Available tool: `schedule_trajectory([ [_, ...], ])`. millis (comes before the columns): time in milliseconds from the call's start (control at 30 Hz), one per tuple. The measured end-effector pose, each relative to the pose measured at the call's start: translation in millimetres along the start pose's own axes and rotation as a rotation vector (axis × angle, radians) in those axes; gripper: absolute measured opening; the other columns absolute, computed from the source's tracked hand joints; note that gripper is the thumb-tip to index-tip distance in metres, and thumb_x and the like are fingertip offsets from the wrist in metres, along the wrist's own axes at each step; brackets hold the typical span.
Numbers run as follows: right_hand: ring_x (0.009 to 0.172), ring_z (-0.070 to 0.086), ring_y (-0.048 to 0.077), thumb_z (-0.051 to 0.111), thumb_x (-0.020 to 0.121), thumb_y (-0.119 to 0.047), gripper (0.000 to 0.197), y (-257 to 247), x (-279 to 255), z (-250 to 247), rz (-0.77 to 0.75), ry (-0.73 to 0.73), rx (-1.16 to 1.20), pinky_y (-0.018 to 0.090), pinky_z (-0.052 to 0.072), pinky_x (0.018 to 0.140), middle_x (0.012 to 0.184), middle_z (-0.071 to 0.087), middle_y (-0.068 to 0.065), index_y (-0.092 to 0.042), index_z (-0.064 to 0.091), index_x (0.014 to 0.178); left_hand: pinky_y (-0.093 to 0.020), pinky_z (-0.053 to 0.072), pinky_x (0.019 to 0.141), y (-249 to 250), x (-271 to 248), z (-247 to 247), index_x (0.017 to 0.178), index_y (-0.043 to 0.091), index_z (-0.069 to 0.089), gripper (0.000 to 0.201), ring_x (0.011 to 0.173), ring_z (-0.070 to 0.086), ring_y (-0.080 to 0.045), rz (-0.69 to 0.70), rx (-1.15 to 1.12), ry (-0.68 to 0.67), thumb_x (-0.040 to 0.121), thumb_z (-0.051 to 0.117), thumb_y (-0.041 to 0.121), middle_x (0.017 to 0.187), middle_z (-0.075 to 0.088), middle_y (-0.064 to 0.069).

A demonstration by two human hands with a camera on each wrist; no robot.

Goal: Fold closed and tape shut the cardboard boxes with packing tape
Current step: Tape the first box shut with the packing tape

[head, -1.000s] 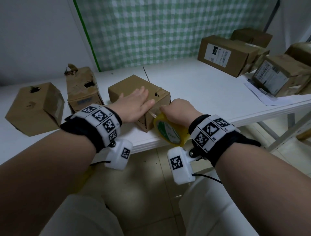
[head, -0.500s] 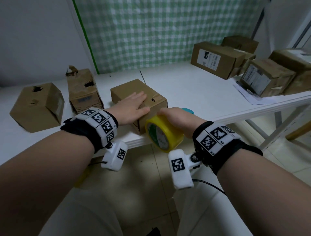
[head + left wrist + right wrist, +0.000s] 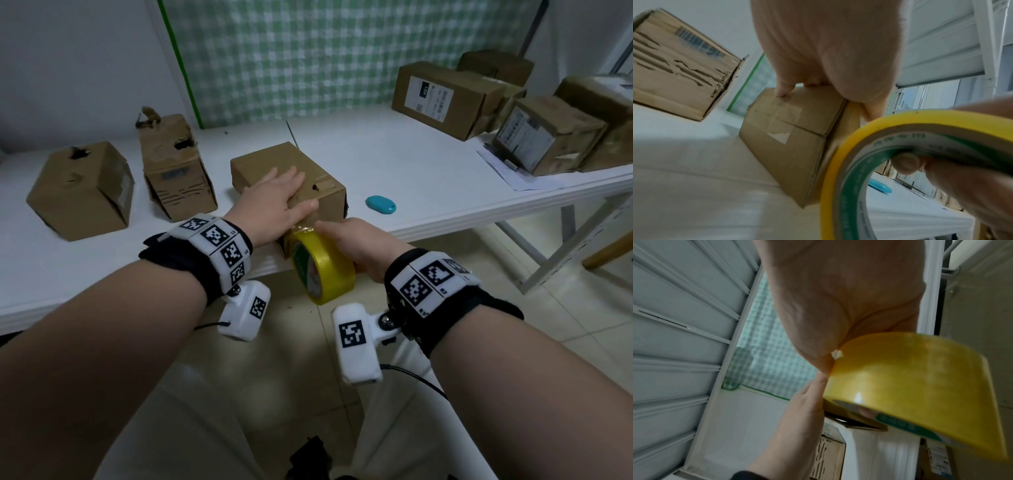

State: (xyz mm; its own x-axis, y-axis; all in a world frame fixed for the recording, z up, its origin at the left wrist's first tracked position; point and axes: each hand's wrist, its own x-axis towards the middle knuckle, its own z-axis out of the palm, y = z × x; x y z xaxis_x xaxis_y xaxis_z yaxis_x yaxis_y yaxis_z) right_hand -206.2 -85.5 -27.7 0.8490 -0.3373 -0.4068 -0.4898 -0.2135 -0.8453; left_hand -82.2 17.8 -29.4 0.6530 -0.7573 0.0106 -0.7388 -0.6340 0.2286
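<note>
Cardboard first: from the head view our box [image 3: 287, 178] sits at the near edge of the white table [image 3: 411, 178], flaps folded down, so we cannot see what is inside. Our left hand [image 3: 274, 202] lies flat on its top with fingers straight, thumb over the near edge. Our right hand [image 3: 356, 243] grips the yellow tape roll [image 3: 322, 270], held just off the table edge, with a strip of tape running up onto the box's near top edge. Two torn boxes [image 3: 178, 171] stand to the left, closed; labelled boxes [image 3: 445, 96] sit well apart at the far right, also closed. A teal object [image 3: 380, 203] lies just beside our box.

At the left wrist, the left hand's fingertips [image 3: 784, 91] press the box [image 3: 789, 139] top, and the roll [image 3: 849, 162] fills the lower right, a right-hand finger hooked through its green core.

At the right wrist, the right hand [image 3: 838, 305] clamps the roll [image 3: 910, 382] from above; the left hand [image 3: 805, 402] meets it at the box edge.

Compared with a second ago, the roll has swung down from the box face to below the table edge, and the teal object, hidden then, now shows.
</note>
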Motion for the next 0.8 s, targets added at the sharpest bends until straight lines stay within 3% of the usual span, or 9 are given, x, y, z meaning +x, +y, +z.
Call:
schedule_trajectory([
  [167,0.118,0.055,0.035,0.042,0.099,-0.035,0.047,-1.0,9.8,-1.2,-0.004,0.020,-0.120,0.046,0.045,0.101,0.128,0.056,0.019,0.000,0.052,0.128,-0.059,0.019,0.112,-0.3,2.5,5.8,0.150,0.023,0.018,0.070,0.146,0.007,-0.026,0.006,0.031,0.030,0.092,0.037,0.057,0.158,0.013,0.001],
  [433,0.120,0.051,0.034,0.035,0.101,-0.036,0.049,-7.8,15.5,-2.1,-0.042,0.040,-0.291,0.037,0.042,0.097,0.130,0.054,0.020,0.002,0.051,0.127,-0.058,0.019,0.112,1.7,1.5,8.1,0.151,0.021,0.015,0.075,0.146,0.007,-0.028,0.006,0.062,0.035,0.090,0.046,0.052,0.159,0.012,0.001],
  [533,0.106,0.058,0.034,0.040,0.099,-0.039,0.044,-1.1,19.1,-5.0,-0.042,0.014,-0.168,0.040,0.049,0.092,0.116,0.059,0.020,-0.003,0.053,0.121,-0.056,0.020,0.113,1.1,2.2,7.9,0.151,0.021,0.016,0.075,0.146,0.007,-0.027,0.007,0.053,0.039,0.090,0.050,0.049,0.159,0.012,0.002],
  [600,0.081,0.061,0.025,0.044,0.097,-0.033,0.028,3.3,19.7,-9.4,-0.033,0.027,0.022,0.034,0.053,0.073,0.091,0.061,0.014,-0.008,0.058,0.098,-0.050,0.017,0.116,0.4,3.4,5.5,0.151,0.020,0.017,0.076,0.146,0.007,-0.027,0.014,0.037,0.037,0.090,0.053,0.048,0.159,0.012,0.001],
  [667,0.059,0.058,0.022,0.048,0.091,-0.019,0.023,10.8,28.2,-18.3,-0.048,0.142,0.126,0.029,0.051,0.058,0.072,0.060,0.012,-0.009,0.058,0.074,-0.043,0.013,0.116,-1.1,5.7,2.5,0.151,0.019,0.017,0.078,0.146,0.006,-0.028,0.023,0.017,0.024,0.088,0.054,0.048,0.158,0.012,0.001],
  [700,0.054,0.058,0.022,0.048,0.088,-0.015,0.023,15.9,35.5,-23.5,-0.072,0.226,0.129,0.031,0.053,0.058,0.068,0.062,0.012,-0.008,0.059,0.068,-0.041,0.012,0.116,-2.5,7.3,0.8,0.150,0.019,0.018,0.078,0.146,0.006,-0.028,0.026,0.007,0.016,0.088,0.055,0.048,0.158,0.011,0.001],
  [767,0.061,0.061,0.025,0.049,0.084,-0.017,0.022,24.6,52.0,-36.3,-0.139,0.434,-0.003,0.038,0.056,0.067,0.071,0.067,0.012,-0.006,0.063,0.070,-0.042,0.012,0.117,-7.4,11.7,-2.1,0.150,0.020,0.018,0.079,0.146,0.005,-0.027,0.033,-0.021,0.002,0.087,0.058,0.046,0.158,0.012,0.002],
  [800,0.070,0.061,0.026,0.049,0.084,-0.020,0.022,28.1,60.4,-43.0,-0.165,0.529,-0.109,0.036,0.053,0.070,0.080,0.069,0.010,-0.007,0.066,0.077,-0.043,0.012,0.118,-10.6,14.6,-3.6,0.150,0.020,0.018,0.080,0.146,0.005,-0.026,0.037,-0.039,-0.010,0.086,0.059,0.046,0.158,0.011,0.003],
])
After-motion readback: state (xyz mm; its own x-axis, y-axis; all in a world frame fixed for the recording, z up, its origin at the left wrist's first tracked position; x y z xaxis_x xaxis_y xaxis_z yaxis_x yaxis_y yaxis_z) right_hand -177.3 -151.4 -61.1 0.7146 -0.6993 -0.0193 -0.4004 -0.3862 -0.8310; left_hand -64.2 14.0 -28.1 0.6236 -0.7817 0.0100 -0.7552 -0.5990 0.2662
